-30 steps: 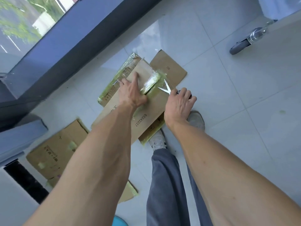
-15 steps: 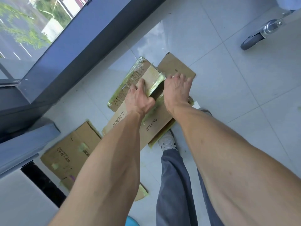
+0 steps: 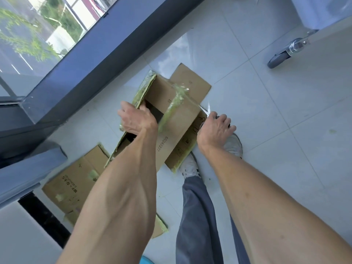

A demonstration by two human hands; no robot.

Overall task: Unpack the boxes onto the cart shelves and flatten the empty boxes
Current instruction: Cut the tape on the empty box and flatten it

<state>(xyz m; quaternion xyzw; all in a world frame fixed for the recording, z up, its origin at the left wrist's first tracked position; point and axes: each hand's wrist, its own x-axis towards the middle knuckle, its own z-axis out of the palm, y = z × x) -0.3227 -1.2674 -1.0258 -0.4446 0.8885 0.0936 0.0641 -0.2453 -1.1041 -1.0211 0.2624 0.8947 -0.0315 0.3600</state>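
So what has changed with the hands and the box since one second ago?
The left hand moved from pressing the box flat to gripping its taped edge, pulling it open. The right hand, pressed on the box half a second ago, is back beside it, holding the scissors. The flattened box stayed in place.

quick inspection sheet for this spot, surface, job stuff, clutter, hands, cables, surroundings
surface: pale tiled floor, glossy
job's things: taped cardboard box partly collapsed, one end gaping; flattened box lies beside it nearer the window
clutter: nothing seen
grippers: left hand grips the box's open edge; right hand holds scissors, blades at the box's taped corner
cables: nothing seen
surroundings: window frame at left, caster wheel top right, white shoe against the box
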